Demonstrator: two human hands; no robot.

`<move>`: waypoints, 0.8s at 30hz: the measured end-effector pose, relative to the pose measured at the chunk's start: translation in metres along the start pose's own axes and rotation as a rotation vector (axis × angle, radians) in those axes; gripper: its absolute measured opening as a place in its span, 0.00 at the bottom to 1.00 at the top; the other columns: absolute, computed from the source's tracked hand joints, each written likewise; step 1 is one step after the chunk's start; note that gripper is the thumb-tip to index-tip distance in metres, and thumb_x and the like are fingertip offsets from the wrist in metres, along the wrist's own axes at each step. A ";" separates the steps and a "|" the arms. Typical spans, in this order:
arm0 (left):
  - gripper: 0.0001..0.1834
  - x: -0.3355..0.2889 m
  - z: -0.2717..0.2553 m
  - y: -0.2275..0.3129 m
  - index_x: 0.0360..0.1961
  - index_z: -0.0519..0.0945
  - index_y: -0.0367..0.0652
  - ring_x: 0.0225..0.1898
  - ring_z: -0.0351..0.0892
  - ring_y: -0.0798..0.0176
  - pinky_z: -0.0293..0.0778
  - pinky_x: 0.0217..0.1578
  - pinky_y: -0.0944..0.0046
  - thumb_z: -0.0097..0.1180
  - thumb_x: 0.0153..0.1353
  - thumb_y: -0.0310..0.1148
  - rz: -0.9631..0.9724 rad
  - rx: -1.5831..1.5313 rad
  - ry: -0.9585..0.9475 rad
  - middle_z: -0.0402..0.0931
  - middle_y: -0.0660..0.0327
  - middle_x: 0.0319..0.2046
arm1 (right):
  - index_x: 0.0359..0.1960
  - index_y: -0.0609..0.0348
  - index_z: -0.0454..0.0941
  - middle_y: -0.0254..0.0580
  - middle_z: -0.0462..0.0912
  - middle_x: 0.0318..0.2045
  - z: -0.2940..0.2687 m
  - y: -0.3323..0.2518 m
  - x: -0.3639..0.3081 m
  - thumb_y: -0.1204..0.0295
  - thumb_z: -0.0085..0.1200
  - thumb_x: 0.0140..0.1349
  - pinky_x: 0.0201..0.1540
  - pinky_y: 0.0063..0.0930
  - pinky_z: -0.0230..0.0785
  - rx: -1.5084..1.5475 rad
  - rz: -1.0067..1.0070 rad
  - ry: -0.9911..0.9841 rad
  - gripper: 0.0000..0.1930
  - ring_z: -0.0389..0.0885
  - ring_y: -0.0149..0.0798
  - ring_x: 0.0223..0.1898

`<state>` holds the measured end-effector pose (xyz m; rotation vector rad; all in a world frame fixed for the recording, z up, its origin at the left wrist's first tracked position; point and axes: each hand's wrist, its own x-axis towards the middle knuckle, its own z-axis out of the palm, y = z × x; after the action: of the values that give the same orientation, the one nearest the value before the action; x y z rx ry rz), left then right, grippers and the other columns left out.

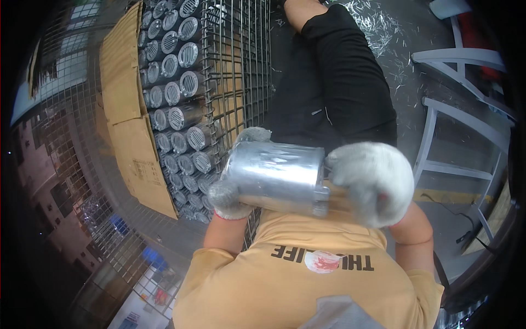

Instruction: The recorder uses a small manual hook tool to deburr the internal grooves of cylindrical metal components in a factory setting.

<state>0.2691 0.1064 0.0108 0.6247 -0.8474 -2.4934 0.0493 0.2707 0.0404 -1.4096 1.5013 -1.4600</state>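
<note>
In front of my shirt a shiny metal cylinder lies sideways, tilted slightly down to the right. My left hand, in a grey-white work glove, is shut on its left end, with the glove showing above and below it. A small lug or tab sticks out at the cylinder's lower right edge. Close by its right end is my right hand, also gloved and somewhat blurred. Its fingers are curled in, and whatever they may hold is hidden. Contact between the right glove and the rim cannot be made out.
To the left, a wire mesh cage holds several stacked metal cylinders with slotted ends, with cardboard along the far side. Light grey metal frames stand at the right. Metal shavings litter the floor ahead, beyond my legs.
</note>
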 end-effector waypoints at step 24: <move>0.66 0.008 0.004 0.010 0.62 0.63 0.18 0.50 0.83 0.47 0.84 0.53 0.49 0.69 0.41 0.71 -0.105 0.011 0.134 0.78 0.39 0.51 | 0.37 0.57 0.82 0.49 0.86 0.27 0.012 0.014 -0.012 0.58 0.47 0.77 0.39 0.45 0.83 0.969 0.014 0.487 0.18 0.87 0.49 0.33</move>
<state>0.2628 0.0970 0.0175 0.8498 -0.7977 -2.5077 0.0602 0.2761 0.0218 -0.4706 0.7800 -2.1846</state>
